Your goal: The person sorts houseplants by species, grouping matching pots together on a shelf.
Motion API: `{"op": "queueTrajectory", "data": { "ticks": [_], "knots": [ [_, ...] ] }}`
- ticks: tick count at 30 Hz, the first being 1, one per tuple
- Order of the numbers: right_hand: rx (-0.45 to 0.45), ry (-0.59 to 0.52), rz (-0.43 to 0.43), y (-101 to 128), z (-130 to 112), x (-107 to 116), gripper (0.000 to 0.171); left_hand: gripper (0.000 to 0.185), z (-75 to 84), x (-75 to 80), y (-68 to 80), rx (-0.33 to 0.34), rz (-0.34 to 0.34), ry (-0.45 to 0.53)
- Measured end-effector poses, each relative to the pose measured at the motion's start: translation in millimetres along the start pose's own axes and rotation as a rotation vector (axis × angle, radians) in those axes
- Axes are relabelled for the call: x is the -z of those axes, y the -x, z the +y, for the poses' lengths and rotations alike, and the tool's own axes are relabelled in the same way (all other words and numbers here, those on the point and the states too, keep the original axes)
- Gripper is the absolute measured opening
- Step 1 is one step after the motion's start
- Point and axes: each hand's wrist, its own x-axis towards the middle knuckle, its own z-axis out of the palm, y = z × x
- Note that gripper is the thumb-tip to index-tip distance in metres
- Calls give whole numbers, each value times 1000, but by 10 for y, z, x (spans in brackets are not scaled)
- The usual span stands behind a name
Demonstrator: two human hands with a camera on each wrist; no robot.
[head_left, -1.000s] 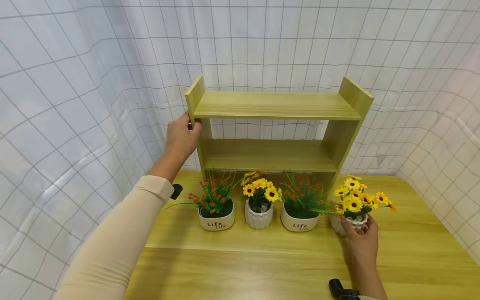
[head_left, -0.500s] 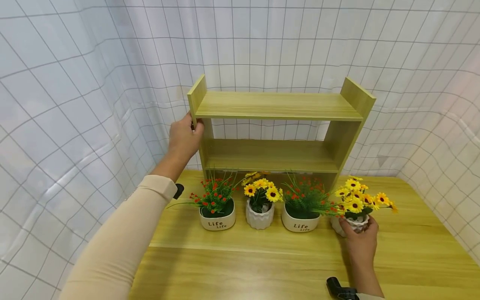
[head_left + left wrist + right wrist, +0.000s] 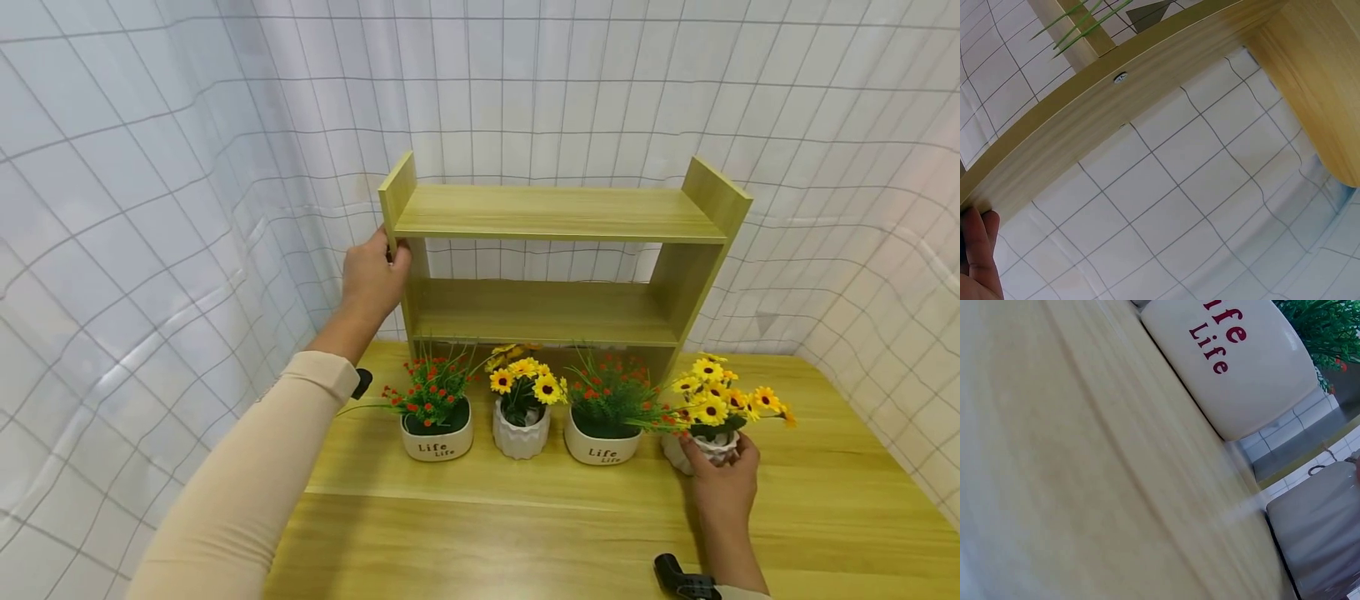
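1. fingers of your left hand curl round the left side panel of the wooden shelf unit, just under its top board; in the left wrist view one fingertip lies against the panel's edge.
2. fingers of your right hand wrap round the front of the rightmost pot, the white ribbed pot with yellow daisies, which stands on the desk at the right end of the row.
3. your shelf unit stands upright at the back of the desk, against the white grid-pattern curtain, with two boards showing: a top one and a middle one.
4. four pots stand in a line just in front of the shelf unit. from left to right: a smooth white pot marked "life" with red-berried greenery, a ribbed white pot with yellow daisies, a second "life" pot with red-berried greenery, then the one under your right hand.
5. your held pot sits just beside the second "life" pot; the flowers of the two overlap, and whether the pots themselves touch cannot be told.
6. your right wrist view shows that "life" pot close up on the desk, blurred.
7. your left arm wears a beige sleeve; a black strap mount shows at your right wrist.
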Motion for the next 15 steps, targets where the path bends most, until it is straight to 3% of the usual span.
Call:
{"op": "queueTrajectory", "data": {
  "ticks": [15],
  "knots": [
    [-20, -142, 43, 6, -22, -2, 87, 23, 35, 12, 13, 19, -16, -17]
  ]
}}
